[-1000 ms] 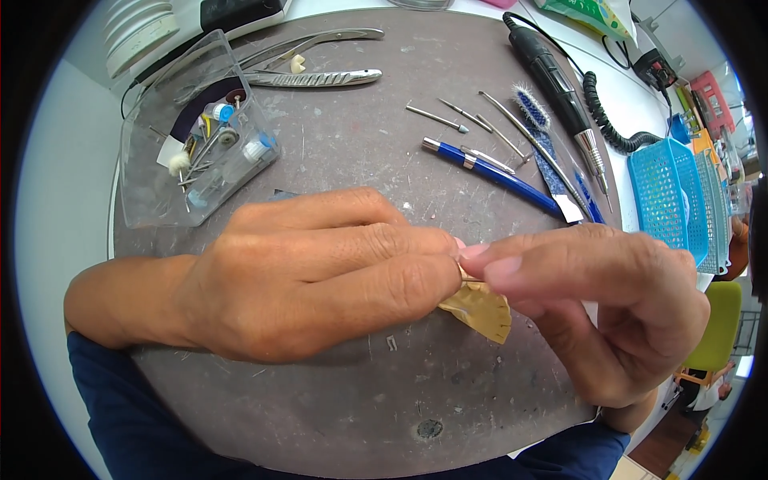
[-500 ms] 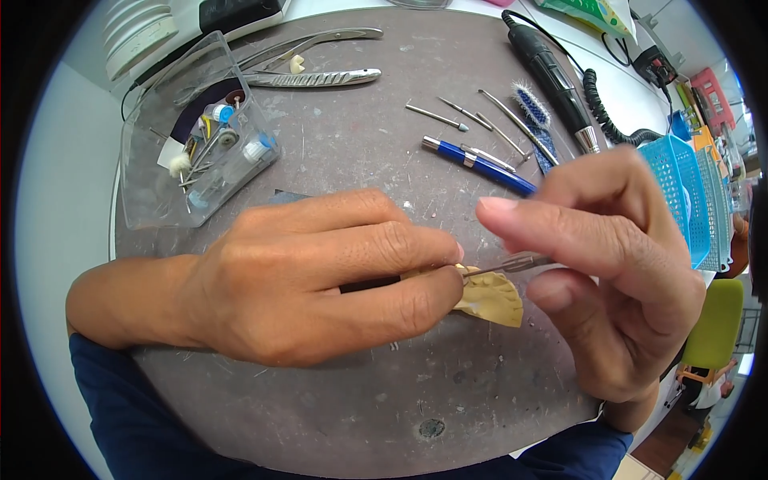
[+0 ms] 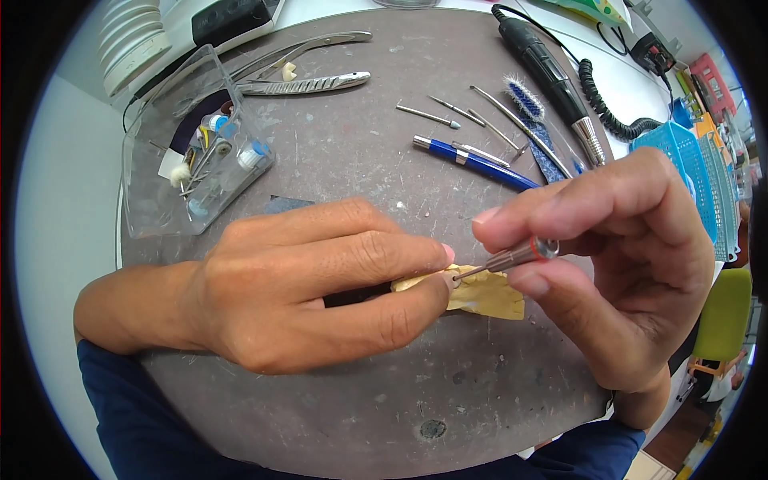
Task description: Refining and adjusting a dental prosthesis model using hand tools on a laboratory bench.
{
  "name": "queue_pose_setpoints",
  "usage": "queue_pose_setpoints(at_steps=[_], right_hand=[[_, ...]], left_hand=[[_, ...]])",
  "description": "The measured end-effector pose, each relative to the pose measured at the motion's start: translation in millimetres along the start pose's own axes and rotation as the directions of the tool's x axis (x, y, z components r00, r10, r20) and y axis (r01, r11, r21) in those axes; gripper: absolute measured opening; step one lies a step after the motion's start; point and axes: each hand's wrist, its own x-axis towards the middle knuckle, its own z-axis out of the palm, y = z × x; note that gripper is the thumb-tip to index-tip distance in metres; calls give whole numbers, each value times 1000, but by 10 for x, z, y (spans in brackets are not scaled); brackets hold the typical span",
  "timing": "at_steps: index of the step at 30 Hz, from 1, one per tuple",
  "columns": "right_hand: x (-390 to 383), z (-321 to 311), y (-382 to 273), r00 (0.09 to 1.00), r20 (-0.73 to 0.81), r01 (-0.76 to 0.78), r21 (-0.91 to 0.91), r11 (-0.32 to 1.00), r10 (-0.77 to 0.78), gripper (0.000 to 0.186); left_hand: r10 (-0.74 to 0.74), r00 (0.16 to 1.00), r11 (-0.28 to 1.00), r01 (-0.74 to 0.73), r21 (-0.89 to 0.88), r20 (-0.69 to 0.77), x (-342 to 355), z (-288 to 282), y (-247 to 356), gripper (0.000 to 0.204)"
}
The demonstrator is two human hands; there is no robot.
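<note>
Bare fingers work over a yellow dental model (image 3: 496, 299), which I see at the middle of the grey mat (image 3: 352, 416), just past the left fingertips. The left hand (image 3: 312, 276), palm down at the model's 9 o'clock, grasps it, thumb out of my sight. The right hand (image 3: 640, 264), at 3 o'clock, curls thumb and fingers around a slim metal driver (image 3: 512, 258) with a red ring; whether the fingertips grip it or merely surround it, I cannot tell. The driver's thin tip points toward 8 o'clock, ending beside the left fingertips.

Matte and pale, the model shows me a thin, uneven outline, small bumps along its upper edge, a whitish patch below them and a straighter right end; the left fingers cover the rest.

From the model, I find bare mat at 6 o'clock, running to the curved near edge, and another open stretch near 11, short of the metal pliers (image 3: 308, 85). A blue pen (image 3: 480, 165) bounds the room at 12, a black handpiece (image 3: 548, 80) lies toward 1, a blue basket (image 3: 670, 138) stands at 2 and a clear plastic box (image 3: 148, 204) at 10.
</note>
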Motion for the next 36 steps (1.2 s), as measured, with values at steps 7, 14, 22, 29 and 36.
queue_pose_setpoints(at_steps=[7, 14, 22, 29, 36], right_hand=[[90, -207, 22, 924, 312, 292, -198, 936, -222, 25], [29, -102, 313, 922, 155, 367, -65, 928, -354, 32], [7, -114, 90, 974, 169, 186, -207, 961, -152, 39], [201, -227, 192, 834, 452, 448, -219, 867, -317, 38], [16, -65, 65, 967, 224, 180, -252, 951, -123, 42]], left_hand=[[4, 1000, 1000, -5, -11, -26, 29, 4, 19, 22], [7, 998, 999, -9, -37, -62, 26, 45, -22, 23], [6, 999, 999, -8, -48, -47, 2, 29, -44, 28], [-29, 999, 998, 29, -59, 15, 12, -39, -13, 28], [-24, 1000, 997, 22, -73, -16, 8, -1, -28, 28]])
